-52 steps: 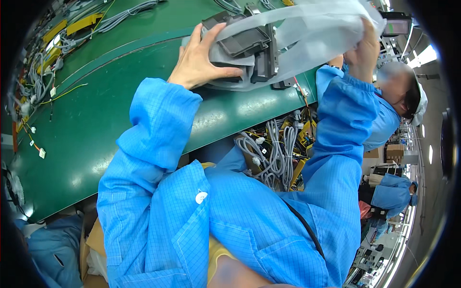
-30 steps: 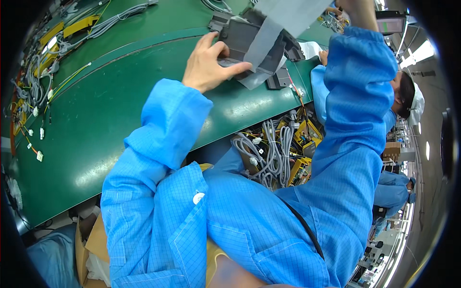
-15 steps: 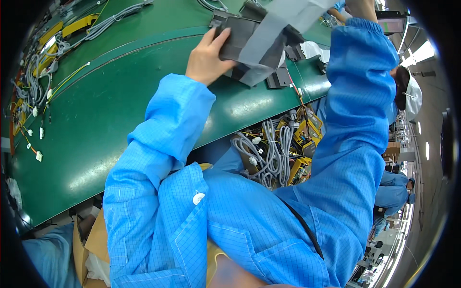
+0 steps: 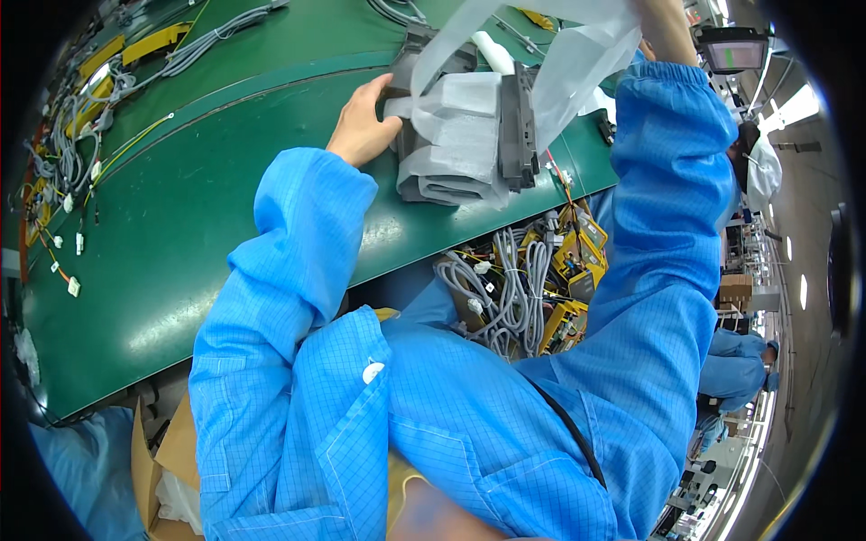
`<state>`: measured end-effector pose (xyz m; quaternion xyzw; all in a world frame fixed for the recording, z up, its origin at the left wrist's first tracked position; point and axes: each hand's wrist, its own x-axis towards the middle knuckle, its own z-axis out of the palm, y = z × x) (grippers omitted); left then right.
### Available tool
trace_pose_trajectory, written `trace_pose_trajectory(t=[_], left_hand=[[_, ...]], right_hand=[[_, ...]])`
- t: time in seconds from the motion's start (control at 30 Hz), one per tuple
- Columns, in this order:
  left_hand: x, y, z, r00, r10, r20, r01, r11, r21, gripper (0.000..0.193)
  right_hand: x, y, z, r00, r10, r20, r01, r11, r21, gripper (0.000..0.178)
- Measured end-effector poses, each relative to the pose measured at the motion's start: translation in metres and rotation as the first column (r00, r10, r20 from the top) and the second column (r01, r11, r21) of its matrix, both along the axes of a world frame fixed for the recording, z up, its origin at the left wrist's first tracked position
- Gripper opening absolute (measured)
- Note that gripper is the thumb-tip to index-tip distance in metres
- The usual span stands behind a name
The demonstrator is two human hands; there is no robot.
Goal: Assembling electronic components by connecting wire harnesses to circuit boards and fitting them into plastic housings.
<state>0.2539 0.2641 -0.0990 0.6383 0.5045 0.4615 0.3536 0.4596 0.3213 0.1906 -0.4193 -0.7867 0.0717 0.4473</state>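
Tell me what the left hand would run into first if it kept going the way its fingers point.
The left hand already touches the grey plastic part wrapped in white foam sheet; it would likely push straight into that.

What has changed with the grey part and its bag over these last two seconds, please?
The right hand has pulled the translucent bag upward, off the grey part, which now lies half bared on the green table. The left hand still presses on the part's left end.
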Motion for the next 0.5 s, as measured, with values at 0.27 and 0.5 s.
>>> trace_pose_trajectory(t=[0.27,0.5], left_hand=[[0.006,-0.031,0.063,0.978,-0.157,0.138,0.119,0.961,0.249,0.086],[0.021,-0.044,0.104,0.997,0.048,0.057,-0.070,0.872,0.485,0.080]], right_hand=[[0.018,-0.045,0.055,0.957,0.286,-0.044,-0.287,0.916,-0.281,0.030],[0.031,-0.036,0.011,0.985,0.109,0.137,-0.082,0.978,-0.190,0.035]])
